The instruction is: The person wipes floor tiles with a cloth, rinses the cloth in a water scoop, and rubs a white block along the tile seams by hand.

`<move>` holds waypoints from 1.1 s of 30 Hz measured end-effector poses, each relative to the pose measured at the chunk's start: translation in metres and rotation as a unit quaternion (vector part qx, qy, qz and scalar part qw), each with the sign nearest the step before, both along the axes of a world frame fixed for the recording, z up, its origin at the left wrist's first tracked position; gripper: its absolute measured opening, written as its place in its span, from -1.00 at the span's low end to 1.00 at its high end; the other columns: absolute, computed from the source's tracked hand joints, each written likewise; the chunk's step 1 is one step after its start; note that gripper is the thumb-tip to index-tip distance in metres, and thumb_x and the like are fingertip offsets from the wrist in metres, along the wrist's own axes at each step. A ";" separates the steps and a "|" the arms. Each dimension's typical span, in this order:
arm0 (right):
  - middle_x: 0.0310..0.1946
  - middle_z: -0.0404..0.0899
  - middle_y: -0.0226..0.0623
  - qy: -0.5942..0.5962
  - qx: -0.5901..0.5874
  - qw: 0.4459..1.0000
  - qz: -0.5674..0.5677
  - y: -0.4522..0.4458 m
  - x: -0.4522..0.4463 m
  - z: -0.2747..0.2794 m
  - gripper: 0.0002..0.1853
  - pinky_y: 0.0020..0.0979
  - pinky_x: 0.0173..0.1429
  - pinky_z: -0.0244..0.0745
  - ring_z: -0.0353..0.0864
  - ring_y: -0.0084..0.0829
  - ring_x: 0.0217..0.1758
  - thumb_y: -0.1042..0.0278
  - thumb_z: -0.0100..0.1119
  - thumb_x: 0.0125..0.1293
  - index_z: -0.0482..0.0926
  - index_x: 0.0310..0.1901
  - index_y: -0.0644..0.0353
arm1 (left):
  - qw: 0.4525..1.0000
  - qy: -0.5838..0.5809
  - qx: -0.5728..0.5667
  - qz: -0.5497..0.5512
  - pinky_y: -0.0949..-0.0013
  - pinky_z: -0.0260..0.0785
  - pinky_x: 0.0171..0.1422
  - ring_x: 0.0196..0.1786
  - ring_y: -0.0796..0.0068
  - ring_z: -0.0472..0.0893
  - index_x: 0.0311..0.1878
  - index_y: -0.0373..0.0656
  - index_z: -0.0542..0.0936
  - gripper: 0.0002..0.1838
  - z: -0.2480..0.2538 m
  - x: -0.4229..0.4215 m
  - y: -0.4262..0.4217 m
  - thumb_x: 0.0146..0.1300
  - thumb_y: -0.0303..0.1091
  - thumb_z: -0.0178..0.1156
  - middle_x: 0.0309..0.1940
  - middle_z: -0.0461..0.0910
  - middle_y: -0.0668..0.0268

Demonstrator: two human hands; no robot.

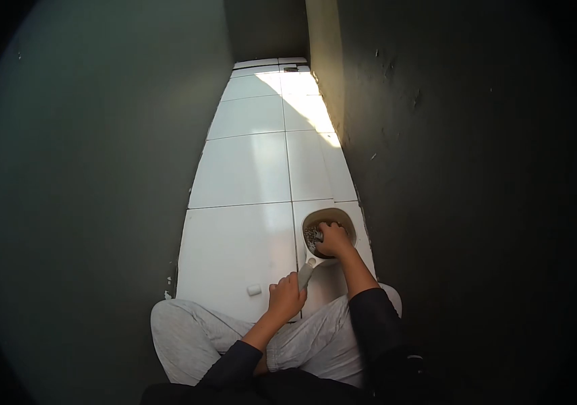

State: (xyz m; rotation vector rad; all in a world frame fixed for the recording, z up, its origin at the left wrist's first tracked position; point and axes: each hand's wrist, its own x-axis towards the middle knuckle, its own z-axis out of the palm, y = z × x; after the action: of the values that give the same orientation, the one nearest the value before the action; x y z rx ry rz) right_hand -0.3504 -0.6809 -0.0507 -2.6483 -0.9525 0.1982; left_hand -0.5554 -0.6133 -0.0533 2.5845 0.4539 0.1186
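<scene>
My left hand [286, 297] is closed around a pale bottle [306, 275], its uncapped mouth tilted up toward a beige container. That rounded, open container [350, 226] stands on the floor to the right, with small greyish-white pieces [312, 237] inside. My right hand [334, 240] reaches into it from above, fingers bent down among the pieces. What the right fingertips hold, if anything, is hidden. A small white cap [254, 289] lies on the tiles left of my left hand.
White floor tiles [241, 169] run ahead between a dark left wall [113, 148] and a dark right wall [464, 169]. Sunlight falls on the far right tiles. My crossed legs [194, 331] in light grey trousers are close to both hands.
</scene>
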 end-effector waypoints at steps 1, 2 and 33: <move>-0.24 0.60 0.02 -0.039 0.006 0.999 0.012 -0.001 -0.004 -0.001 -0.44 -0.17 0.13 0.45 0.59 -0.04 -0.07 0.44 0.28 -0.14 0.53 0.04 0.12 | 1.000 0.000 -0.001 0.000 -0.03 0.25 -0.17 -0.22 0.10 0.54 -0.13 -0.24 0.35 -0.66 0.000 -0.003 -0.001 0.12 -0.27 0.16 -0.32 0.51 0.11; -0.24 0.60 0.02 -0.040 0.006 0.999 0.012 -0.002 -0.003 -0.001 -0.44 -0.17 0.13 0.45 0.59 -0.04 -0.07 0.44 0.28 -0.14 0.53 0.04 0.12 | 1.000 -0.003 -0.001 0.002 -0.03 0.25 -0.17 -0.22 0.10 0.54 -0.13 -0.24 0.35 -0.67 0.000 -0.007 -0.002 0.12 -0.27 0.15 -0.33 0.51 0.11; -0.10 0.63 -0.07 0.114 -0.115 0.984 -0.072 -0.001 -0.004 0.023 -0.74 -0.17 0.04 0.54 0.63 -0.11 0.00 0.40 0.06 0.15 0.68 -0.17 0.19 | 0.991 -0.002 0.088 -0.104 0.12 0.52 -0.14 -0.18 0.07 0.63 -0.21 -0.24 0.61 -0.82 0.025 0.109 0.012 0.11 -0.50 0.11 -0.26 0.58 0.06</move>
State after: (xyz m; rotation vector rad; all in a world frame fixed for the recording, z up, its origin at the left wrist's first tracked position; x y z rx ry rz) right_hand -0.3542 -0.6821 -0.0273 -2.8087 -0.6984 0.5951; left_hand -0.4464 -0.6013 -0.0288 2.7853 0.1781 0.0939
